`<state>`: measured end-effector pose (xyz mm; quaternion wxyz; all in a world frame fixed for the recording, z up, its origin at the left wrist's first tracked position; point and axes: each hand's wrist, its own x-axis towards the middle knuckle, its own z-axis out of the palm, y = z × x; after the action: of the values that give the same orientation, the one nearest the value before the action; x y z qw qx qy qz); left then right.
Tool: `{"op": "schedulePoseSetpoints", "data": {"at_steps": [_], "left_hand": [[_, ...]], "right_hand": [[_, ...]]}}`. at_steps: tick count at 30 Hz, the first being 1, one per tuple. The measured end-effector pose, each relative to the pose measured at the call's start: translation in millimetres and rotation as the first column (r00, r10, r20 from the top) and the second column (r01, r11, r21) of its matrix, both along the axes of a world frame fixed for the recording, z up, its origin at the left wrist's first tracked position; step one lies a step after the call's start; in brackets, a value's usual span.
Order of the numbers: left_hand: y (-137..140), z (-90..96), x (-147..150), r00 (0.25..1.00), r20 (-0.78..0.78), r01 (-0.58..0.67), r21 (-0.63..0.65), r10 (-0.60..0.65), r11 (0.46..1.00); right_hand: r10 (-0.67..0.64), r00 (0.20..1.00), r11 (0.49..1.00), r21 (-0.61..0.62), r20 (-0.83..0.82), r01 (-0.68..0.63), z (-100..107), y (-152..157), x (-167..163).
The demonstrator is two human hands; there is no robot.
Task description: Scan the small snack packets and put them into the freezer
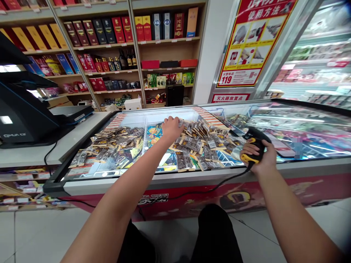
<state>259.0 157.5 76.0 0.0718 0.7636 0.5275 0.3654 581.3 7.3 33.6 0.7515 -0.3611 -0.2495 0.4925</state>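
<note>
Stocked shelves (175, 39) stand behind the freezer (90, 187), where packets (192, 144) lie to either side of the left hand (172, 128), whose grip one cannot tell, and the right hand (263, 155), clamped around the scanner (259, 147), does best to hold it steady, cord (233, 176) slack.

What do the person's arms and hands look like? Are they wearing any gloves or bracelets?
The left hand and right hand are bare: no gloves, and I can't spot any rings. The left forearm and right forearm look slim and smooth, with no watch, bracelet or clear sleeve edge showing.
</note>
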Motion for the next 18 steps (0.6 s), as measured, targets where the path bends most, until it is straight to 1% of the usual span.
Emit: {"op": "schedulePoseSetpoints", "data": {"at_steps": [3, 5, 6, 8, 10, 11, 12, 14, 15, 16, 17, 18], "left_hand": [[-8.3, -1.4, -12.4, 1.0, -0.006, -0.021, 0.038, 0.021, 0.999], [-14.7, -2.3, -31.4, 0.998, -0.023, -0.049, 0.068, 0.05, 0.997], [-18.2, -3.3, -44.7, 0.996, -0.052, -0.071, 0.077, 0.075, 0.995], [-25.8, -6.8, -78.0, 0.975, -0.169, -0.137, 0.066, 0.146, 0.988], [-34.0, -12.5, -116.6, 0.916, -0.317, -0.249, 0.037, 0.248, 0.968], [-38.1, -15.7, -136.2, 0.879, -0.382, -0.302, 0.022, 0.287, 0.953], [-41.9, -19.1, -155.0, 0.844, -0.425, -0.358, 0.01, 0.328, 0.934], [-48.1, -25.3, -187.4, 0.782, -0.479, -0.468, -0.027, 0.399, 0.883], [-50.4, -27.9, -200.1, 0.76, -0.5, -0.507, -0.054, 0.416, 0.86], [-52.0, -29.9, -210.2, 0.745, -0.52, -0.531, -0.083, 0.418, 0.843], [-52.9, -31.4, -217.8, 0.738, -0.538, -0.539, -0.107, 0.408, 0.835], [-53.2, -32.3, -222.9, 0.736, -0.553, -0.535, -0.124, 0.39, 0.836]], "right_hand": [[0.015, 0.999, 1.0, -0.005, -0.034, -0.016, -1.2, 1.9, 2.0], [0.011, 0.995, 1.0, -0.008, -0.103, -0.012, -1.9, 2.3, 3.3], [0.001, 0.989, 1.0, -0.01, -0.149, -0.002, -1.6, 2.2, 3.4], [-0.02, 0.969, 1.0, -0.016, -0.245, 0.016, 0.5, 1.5, 1.7], [-0.039, 0.953, 0.999, -0.025, -0.302, 0.033, 3.7, -0.4, -1.8], [-0.043, 0.957, 0.999, -0.042, -0.287, 0.032, 5.2, -1.8, -3.8], [-0.053, 0.973, 0.996, -0.075, -0.224, 0.037, 6.1, -3.3, -5.5], [-0.061, 0.995, 0.988, -0.146, -0.073, 0.05, 5.7, -6.5, -7.1], [-0.044, 0.997, 0.989, -0.144, -0.057, 0.035, 4.2, -7.5, -6.6], [-0.023, 0.994, 0.994, -0.11, -0.106, 0.011, 1.8, -8.0, -5.1], [0.018, 0.977, 0.999, -0.045, -0.211, -0.028, -1.3, -7.7, -2.7], [0.073, 0.936, 0.997, 0.031, -0.344, -0.066, -4.7, -6.5, 0.3]]}}
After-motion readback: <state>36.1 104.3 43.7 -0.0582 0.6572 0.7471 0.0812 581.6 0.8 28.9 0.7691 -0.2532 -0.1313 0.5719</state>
